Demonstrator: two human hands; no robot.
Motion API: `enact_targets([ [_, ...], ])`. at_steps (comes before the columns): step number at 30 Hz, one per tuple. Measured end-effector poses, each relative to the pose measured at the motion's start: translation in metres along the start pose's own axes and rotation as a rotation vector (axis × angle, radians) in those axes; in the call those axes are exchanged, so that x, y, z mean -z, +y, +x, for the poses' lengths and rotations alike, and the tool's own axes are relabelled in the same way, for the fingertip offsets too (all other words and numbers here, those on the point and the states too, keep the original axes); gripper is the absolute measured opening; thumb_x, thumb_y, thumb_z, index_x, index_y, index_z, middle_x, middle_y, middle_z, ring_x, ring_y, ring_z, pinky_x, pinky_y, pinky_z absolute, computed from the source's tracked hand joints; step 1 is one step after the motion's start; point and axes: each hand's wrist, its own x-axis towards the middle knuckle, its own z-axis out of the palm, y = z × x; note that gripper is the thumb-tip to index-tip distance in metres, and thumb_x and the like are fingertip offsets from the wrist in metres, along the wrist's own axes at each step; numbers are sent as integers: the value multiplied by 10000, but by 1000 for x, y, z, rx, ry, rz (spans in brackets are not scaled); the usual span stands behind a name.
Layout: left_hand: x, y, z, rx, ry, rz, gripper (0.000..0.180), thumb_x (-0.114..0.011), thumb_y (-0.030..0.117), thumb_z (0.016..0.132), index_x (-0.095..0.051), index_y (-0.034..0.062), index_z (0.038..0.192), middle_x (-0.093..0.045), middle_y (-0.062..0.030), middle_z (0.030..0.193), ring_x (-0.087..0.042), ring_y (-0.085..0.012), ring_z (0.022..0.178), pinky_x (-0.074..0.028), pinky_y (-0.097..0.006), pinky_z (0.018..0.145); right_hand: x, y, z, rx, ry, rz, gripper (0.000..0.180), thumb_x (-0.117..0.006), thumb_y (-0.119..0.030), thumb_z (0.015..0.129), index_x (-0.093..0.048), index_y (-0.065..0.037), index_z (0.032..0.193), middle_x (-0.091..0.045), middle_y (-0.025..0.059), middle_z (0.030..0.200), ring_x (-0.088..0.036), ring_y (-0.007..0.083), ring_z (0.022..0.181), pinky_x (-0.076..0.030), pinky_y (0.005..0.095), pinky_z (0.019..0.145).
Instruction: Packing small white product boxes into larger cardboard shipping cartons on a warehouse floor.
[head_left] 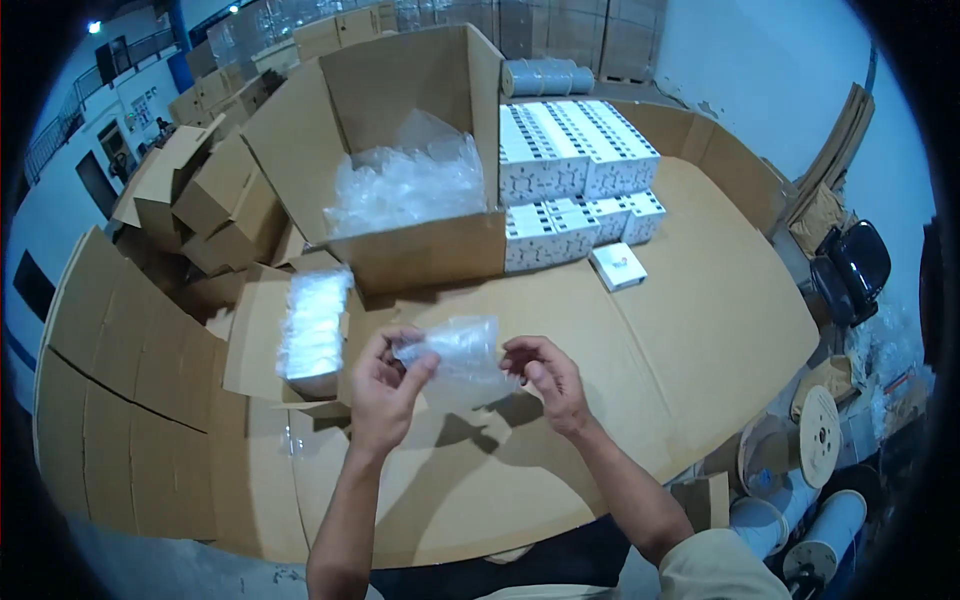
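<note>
A clear plastic bag (462, 345) is held up over the cardboard-covered table, between my two hands. My left hand (385, 385) pinches its left side between thumb and fingers. At the bag's right edge, the curled fingers of my right hand (550, 385) grip the film. Just left of my left hand stands an open carton (262, 335) with a row of clear-wrapped items (315, 325) packed upright in it. Behind the hands, a large open cardboard box (425, 250) holds a heap of loose clear plastic bags (410, 185).
Stacked white boxes (545, 170) with dark printed marks stand right of the large box. One small white box (618, 266) lies in front of them. Cardboard walls (130, 400) edge the table. Spools (818, 437) and a black chair (850, 270) stand to the right.
</note>
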Motion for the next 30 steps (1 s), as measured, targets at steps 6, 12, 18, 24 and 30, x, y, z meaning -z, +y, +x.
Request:
enact_targets([
  [6,-23,-65,-33,288,52,-190,268,-698,48,986,-588,7,1227,-665,-38,1086,-627,-94,961,-517,-246,821,-9,29,-19,-155,-38,-483,158,-628,-88,1017,-654,29,1120,-674,35,904,-610,83,834,-523,270,755],
  [12,-36,-100,-45,296,133,-237,203,-564,203,1087,-593,26,1181,-655,-24,1005,-588,-64,897,-495,-256,785,-14,46,-21,-67,109,-447,212,-608,-167,1023,-624,31,947,-618,66,714,-551,113,631,-473,321,588],
  [18,-26,-92,-46,256,167,-103,189,-565,230,1091,-529,46,1117,-612,15,840,-518,-22,713,-423,-216,618,-11,51,-20,-247,177,-165,327,-505,-254,1103,-637,9,960,-584,-25,732,-516,83,659,-467,299,614],
  [24,-19,-86,-50,250,97,-13,202,-593,228,1077,-523,44,1125,-627,2,847,-518,-17,715,-407,-209,607,-16,34,-19,-244,183,-3,364,-431,-297,1137,-645,-31,1013,-577,-41,842,-497,42,783,-450,247,704],
  [30,-24,-82,-49,197,110,-1,231,-560,254,1091,-576,24,1069,-636,-11,944,-540,-44,850,-445,-234,715,-26,28,-23,-148,168,-72,252,-502,-248,1113,-624,-27,1101,-616,-12,951,-544,50,894,-481,256,786],
])
